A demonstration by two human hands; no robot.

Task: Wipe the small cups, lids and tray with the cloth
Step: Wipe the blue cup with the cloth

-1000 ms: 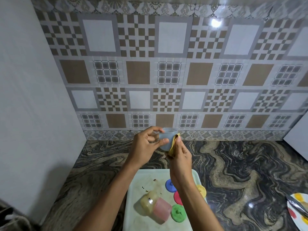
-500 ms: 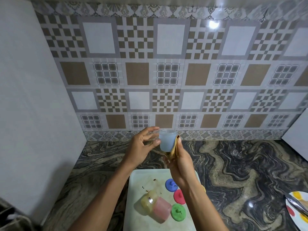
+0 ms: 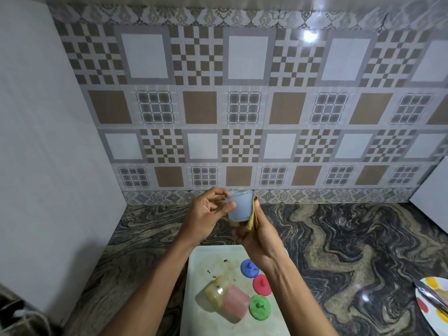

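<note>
Above the tray, the left hand pinches the pale blue cup while the right hand, just beside it, grips the yellow cloth against the cup's side.

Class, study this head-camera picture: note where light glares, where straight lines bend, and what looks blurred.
Head view: a bright reflection glares on the tiled wall, with a weaker glint on the marble counter; the wide lens bows the tile rows near the edges; the left hand and the pale blue cup it pinches look slightly soft, the blue lid sharper.
</note>
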